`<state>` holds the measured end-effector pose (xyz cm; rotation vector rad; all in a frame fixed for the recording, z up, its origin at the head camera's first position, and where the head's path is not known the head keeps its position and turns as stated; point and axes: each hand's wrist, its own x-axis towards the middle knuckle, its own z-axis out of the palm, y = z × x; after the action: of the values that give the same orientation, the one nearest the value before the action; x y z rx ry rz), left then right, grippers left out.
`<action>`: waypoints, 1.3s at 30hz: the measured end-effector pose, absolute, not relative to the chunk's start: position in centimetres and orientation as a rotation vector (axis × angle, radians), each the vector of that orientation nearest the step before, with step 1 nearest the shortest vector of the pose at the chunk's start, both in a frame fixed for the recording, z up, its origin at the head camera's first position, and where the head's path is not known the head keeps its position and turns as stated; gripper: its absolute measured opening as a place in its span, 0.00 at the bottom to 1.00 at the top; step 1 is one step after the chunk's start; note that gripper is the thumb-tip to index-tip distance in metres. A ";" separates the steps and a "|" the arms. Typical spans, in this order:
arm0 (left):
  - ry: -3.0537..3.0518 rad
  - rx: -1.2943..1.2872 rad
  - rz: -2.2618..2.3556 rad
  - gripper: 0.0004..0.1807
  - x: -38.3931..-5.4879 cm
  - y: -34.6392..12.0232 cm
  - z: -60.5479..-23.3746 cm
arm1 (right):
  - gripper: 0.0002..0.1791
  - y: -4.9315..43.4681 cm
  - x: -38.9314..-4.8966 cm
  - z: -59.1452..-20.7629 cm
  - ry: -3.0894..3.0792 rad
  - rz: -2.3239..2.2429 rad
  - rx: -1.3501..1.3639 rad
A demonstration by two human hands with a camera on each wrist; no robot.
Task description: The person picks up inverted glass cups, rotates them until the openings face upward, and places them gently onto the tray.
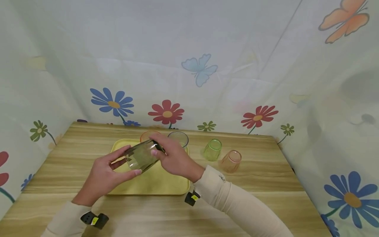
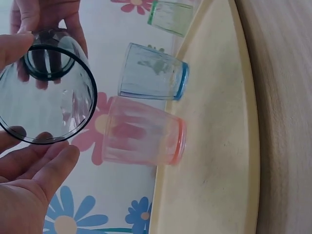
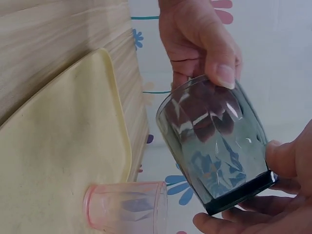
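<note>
Soft light puts a sheen on the wooden tabletop (image 1: 148, 214). Glints streak the grey tumbler (image 3: 219, 146); blurry shadows smudge the floral backdrop (image 1: 154, 39)

I grip a gray glass (image 1: 140, 156) with both hands, holding it tilted above a yellow tray (image 1: 160, 184). My left hand (image 1: 106, 172) has its thumb and fingers round one end; my right hand (image 1: 176, 158) grips the other. Just beyond my grip, by the tray's far edge, are an orange-rimmed glass (image 1: 145, 135) and a blue-rimmed glass (image 1: 178, 139). Off to the right of my grip, a green glass (image 1: 212, 150) and a peach glass (image 1: 231, 162) stand on the wooden table (image 1: 254, 179). Farther beyond hangs a flowered cloth (image 1: 142, 79).
</note>
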<state>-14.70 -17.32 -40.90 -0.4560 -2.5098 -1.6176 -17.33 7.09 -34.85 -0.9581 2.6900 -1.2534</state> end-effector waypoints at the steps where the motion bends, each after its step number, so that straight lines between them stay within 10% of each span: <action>1: -2.502 -0.462 -1.619 0.44 -14.7 -17.4 -40.9 | 0.23 7.1 -17.3 -34.9 2.700 -1.235 -0.972; 24: -2.522 -0.492 -1.442 0.40 -15.2 -17.3 -38.9 | 0.27 4.8 -15.0 -37.1 3.356 -0.092 -1.763; 39: -2.723 -0.344 -1.442 0.47 -14.9 -17.5 -37.5 | 0.35 3.7 -15.0 -38.2 3.206 -0.866 -1.539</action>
<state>-14.88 -17.50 -37.49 -0.3444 -2.7232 -1.4416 -14.98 3.65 -38.21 -1.5388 3.2060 -0.8657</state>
